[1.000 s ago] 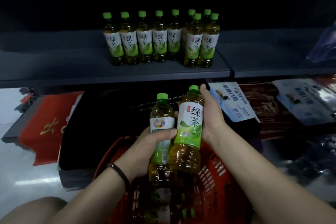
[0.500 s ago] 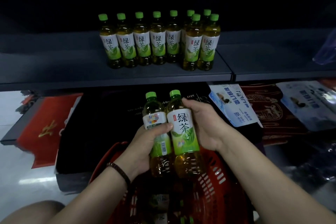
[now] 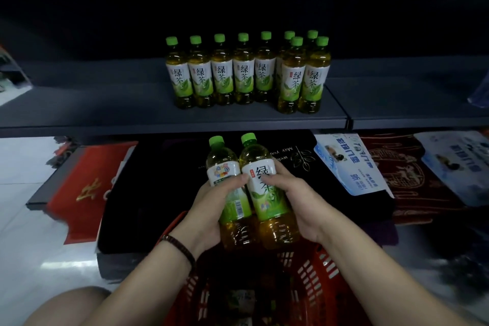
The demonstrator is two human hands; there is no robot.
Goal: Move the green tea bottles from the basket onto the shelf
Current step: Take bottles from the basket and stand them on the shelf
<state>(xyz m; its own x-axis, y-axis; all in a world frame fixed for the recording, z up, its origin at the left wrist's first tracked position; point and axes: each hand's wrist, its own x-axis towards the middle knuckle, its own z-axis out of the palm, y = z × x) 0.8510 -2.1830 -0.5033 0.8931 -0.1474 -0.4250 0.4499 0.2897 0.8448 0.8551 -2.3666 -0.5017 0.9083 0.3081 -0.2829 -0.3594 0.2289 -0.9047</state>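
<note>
Green caps and amber tea sit at the centre of the frame, where we see two bottles held upright side by side and touching, above the far rim of the red basket (image 3: 317, 270). The left hand (image 3: 211, 206) wraps the left bottle (image 3: 224, 170), thumb laid across its pale label. That label shows its back and a barcode. The right hand (image 3: 301, 202) grips the right bottle (image 3: 268, 202), fingers curled round the side and thumb on the front of the label, which faces us with its large dark characters. A dark beaded bracelet (image 3: 181, 246) circles the left wrist.

In the upper middle of the frame, the grey shelf (image 3: 105, 111) carries more green tea bottles (image 3: 243, 73). We count nine green caps: five bottles in a row, then two behind and two in front at the right end, all upright with labels forward. The held pair is below the shelf's front edge and well apart from that group.

The basket fills the bottom centre. Its inside is dim, and we can only make out something with a pale label.

Below the shelf lie a red mat (image 3: 87, 188) at left, a black mat (image 3: 164, 188) in the middle and a blue-and-white packet (image 3: 349, 164) at right.
</note>
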